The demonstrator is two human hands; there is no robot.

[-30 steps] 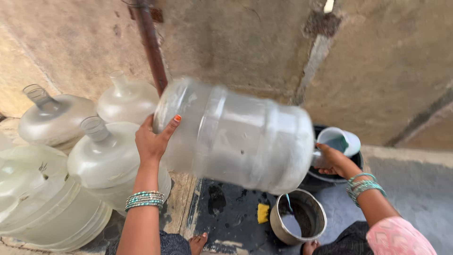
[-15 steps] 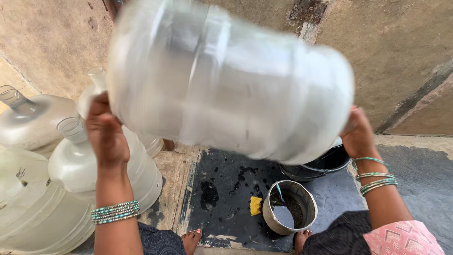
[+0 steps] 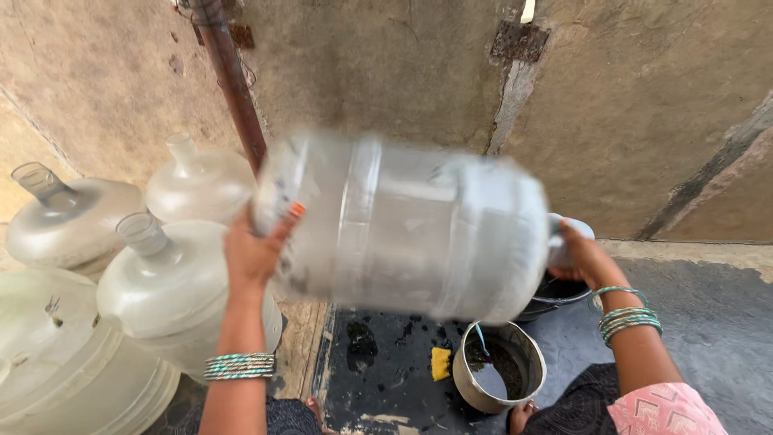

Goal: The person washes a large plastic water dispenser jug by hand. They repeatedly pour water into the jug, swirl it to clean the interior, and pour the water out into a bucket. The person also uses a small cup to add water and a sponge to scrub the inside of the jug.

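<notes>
While the large clear water jug (image 3: pixel 403 225) is held up in the air in front of the rough wall (image 3: pixel 644 121), it is carried between both hands. The left hand (image 3: pixel 256 251) is pressed flat against the jug's base end, fingers spread and wrapped over the rim. The right hand (image 3: pixel 581 254) is closed around the neck end. The jug is blurred, so a shaking or rinsing motion is judged likely.

For this to be done well, the base should be kept firmly cupped and the neck tightly clasped, so that the smooth wet plastic is not let slip; the swing is best kept level and clear of the rusty pipe (image 3: pixel 229 76) behind it.

The jug's long axis lies nearly horizontal, tilted slightly down toward the right. Its mouth is pointed right, above a dark basin (image 3: pixel 555 294); its base is pointed left.

Below it, a steel pot (image 3: pixel 498 366) and a yellow sponge (image 3: pixel 440 363) are seen on the wet dark floor (image 3: pixel 378 379). Other empty jugs (image 3: pixel 161 282) are stood at the left.
</notes>
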